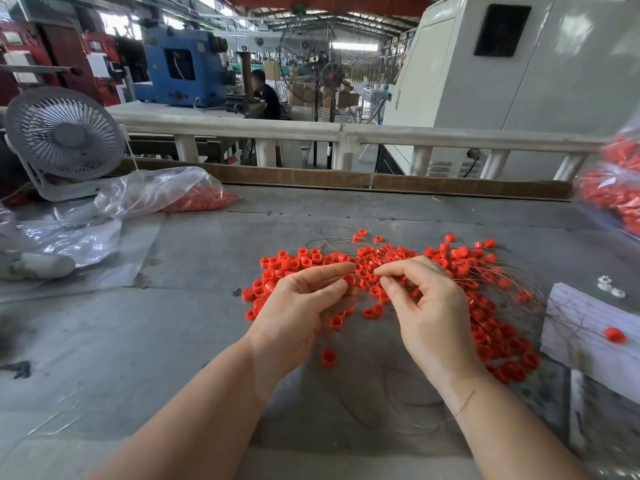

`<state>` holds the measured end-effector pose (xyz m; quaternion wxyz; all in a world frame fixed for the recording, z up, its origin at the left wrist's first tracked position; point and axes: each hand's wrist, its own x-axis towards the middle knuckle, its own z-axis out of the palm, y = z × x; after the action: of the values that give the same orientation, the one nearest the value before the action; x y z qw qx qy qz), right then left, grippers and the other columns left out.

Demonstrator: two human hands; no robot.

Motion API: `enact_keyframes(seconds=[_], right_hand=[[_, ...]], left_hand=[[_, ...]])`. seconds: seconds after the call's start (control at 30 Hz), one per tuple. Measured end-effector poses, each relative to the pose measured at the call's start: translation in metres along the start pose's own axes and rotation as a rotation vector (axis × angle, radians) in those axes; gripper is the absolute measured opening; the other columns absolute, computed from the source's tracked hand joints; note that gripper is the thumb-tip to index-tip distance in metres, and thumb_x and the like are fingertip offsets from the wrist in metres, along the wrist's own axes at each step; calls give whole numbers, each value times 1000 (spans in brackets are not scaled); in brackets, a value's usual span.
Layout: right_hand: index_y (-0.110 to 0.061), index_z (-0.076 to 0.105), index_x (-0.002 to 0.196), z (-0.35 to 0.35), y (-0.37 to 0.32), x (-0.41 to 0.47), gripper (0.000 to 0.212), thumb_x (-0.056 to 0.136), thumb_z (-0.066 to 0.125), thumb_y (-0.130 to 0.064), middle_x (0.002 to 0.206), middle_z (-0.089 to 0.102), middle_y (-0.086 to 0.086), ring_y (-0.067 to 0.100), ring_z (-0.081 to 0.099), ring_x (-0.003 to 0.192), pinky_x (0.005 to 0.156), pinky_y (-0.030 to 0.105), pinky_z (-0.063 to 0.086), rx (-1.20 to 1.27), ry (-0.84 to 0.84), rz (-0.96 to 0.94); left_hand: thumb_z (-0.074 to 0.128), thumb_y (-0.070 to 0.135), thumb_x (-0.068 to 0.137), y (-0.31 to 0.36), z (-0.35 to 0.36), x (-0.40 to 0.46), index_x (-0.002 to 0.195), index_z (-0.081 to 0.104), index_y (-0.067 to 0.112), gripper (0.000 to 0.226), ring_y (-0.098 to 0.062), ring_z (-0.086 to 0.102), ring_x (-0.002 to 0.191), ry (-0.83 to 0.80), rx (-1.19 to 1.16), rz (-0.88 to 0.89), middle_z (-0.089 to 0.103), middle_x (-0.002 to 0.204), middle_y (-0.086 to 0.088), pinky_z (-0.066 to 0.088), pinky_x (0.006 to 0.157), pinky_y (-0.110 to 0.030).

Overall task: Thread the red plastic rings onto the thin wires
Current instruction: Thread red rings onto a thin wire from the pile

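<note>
Hands [360,299] seemingly pinch red ring [349,279].

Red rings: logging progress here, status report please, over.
Left hand pinches one red ring; right hand pinches a thin wire, tip not visible. Loose rings piled beneath. Tangled wires crowd the right side.

Bright red rings [460,268] (plain, unpatterned) on a dull grey table [194,327]; a pale grey fan [64,135]; a blue machine [181,65].
</note>
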<state>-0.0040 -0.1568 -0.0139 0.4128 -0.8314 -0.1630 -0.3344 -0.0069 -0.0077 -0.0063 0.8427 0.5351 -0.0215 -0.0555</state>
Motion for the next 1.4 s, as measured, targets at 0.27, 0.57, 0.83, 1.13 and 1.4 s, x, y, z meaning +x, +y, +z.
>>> enact_keyframes(seconds=[0.27, 0.57, 0.83, 1.13, 1.4], right_hand=[[-12, 71, 82, 0, 0, 0, 15, 81, 65, 2, 76, 59, -13, 4, 54, 76, 70, 9, 37, 24, -18, 20], [-13, 71, 81, 0, 0, -1, 16, 82, 65, 2, 77, 60, -13, 0, 55, 76, 69, 6, 36, 41, -26, 37], [-12, 71, 82, -1, -1, -3, 16, 82, 64, 2, 78, 61, -12, -4, 55, 77, 68, 6, 37, 77, -47, 38], [-12, 71, 83, -1, -3, -3, 16, 83, 64, 2, 78, 61, -12, -5, 55, 75, 66, 5, 36, 109, -47, 42], [-12, 71, 82, -3, -6, -2, 16, 83, 64, 3, 79, 62, -5, -2, 55, 75, 66, 5, 36, 163, -50, 47]], left_hand=[[55, -2, 85, -1, -1, 2, 89, 67, 6, 15, -9, 68, 64, -2, -34, 10, 70, 69, -5, 56, 64, -18], [54, -2, 86, 0, -2, 1, 93, 66, 6, 17, -11, 66, 61, -11, -76, -25, 66, 71, -7, 56, 61, -20], [51, -5, 87, 1, -1, 0, 91, 66, 3, 18, -10, 67, 65, 2, -129, -59, 69, 71, -6, 56, 62, -18], [50, -7, 85, 4, -2, -1, 92, 65, 2, 19, -14, 68, 65, -17, -198, -105, 68, 75, -11, 57, 64, -20], [49, -7, 83, 5, -3, -1, 79, 73, 3, 27, -15, 70, 68, -49, -261, -142, 69, 75, -11, 57, 65, -20]])
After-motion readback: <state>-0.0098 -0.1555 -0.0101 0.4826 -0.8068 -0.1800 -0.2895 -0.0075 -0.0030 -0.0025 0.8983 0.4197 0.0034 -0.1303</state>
